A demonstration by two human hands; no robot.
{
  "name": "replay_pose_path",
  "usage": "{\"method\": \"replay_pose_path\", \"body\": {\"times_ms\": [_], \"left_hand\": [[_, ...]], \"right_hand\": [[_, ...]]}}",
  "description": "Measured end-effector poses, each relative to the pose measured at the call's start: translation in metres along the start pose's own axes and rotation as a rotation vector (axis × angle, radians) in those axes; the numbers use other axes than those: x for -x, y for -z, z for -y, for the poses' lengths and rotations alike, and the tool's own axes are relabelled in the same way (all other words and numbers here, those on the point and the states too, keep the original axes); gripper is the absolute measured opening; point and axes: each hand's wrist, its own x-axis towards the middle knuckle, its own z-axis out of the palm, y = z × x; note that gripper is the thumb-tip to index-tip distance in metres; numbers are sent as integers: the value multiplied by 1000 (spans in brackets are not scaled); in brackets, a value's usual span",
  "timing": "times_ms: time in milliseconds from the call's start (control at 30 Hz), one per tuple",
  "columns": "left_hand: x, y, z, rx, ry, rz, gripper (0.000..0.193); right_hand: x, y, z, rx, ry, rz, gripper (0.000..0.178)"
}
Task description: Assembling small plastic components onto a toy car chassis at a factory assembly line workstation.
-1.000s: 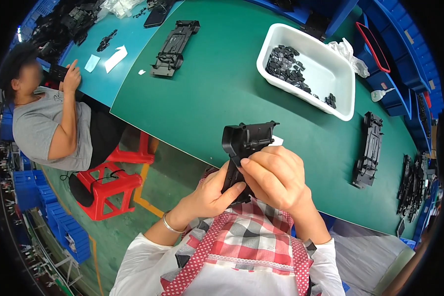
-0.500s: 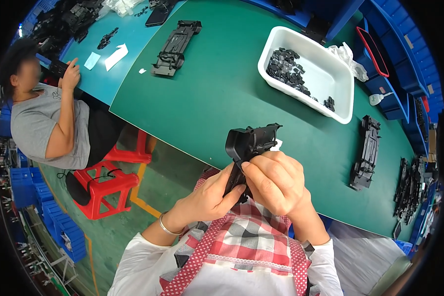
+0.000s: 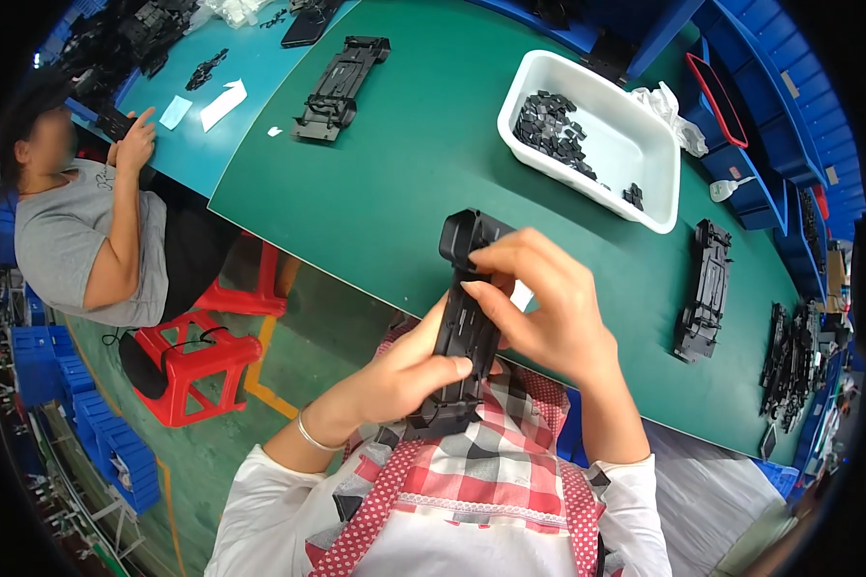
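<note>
A long black plastic toy-car chassis [image 3: 467, 327] is held over the table's near edge, one end toward me and the other pointing away. My left hand [image 3: 394, 380] grips its side, with the thumb lying along the upper face. At the far end, my right hand [image 3: 558, 308] has its thumb and forefinger bent against the chassis. Whether a small part sits between those fingertips is hidden. Similar black chassis lie on the green table: one chassis [image 3: 341, 88] at the far left, another chassis [image 3: 705, 288] to the right.
A white tub [image 3: 676, 183] with small black parts stands at the back right of the green table [image 3: 394, 173]. More black chassis parts [image 3: 789, 365] are piled at the right edge. Blue bins [image 3: 755, 197] line that side. A co-worker [image 3: 91, 221] sits at left beside red stools [image 3: 197, 370].
The chassis has turned so its long face shows, its near end now reaching down toward my apron. My right hand has shifted up to the far end, its fingers less curled.
</note>
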Motion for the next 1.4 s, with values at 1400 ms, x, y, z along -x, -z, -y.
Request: {"method": "replay_pose_path", "body": {"times_ms": [1400], "left_hand": [[-16, -17, -19, 384, -20, -82, 69]], "right_hand": [[-22, 30, -23, -36, 97, -116, 23]]}}
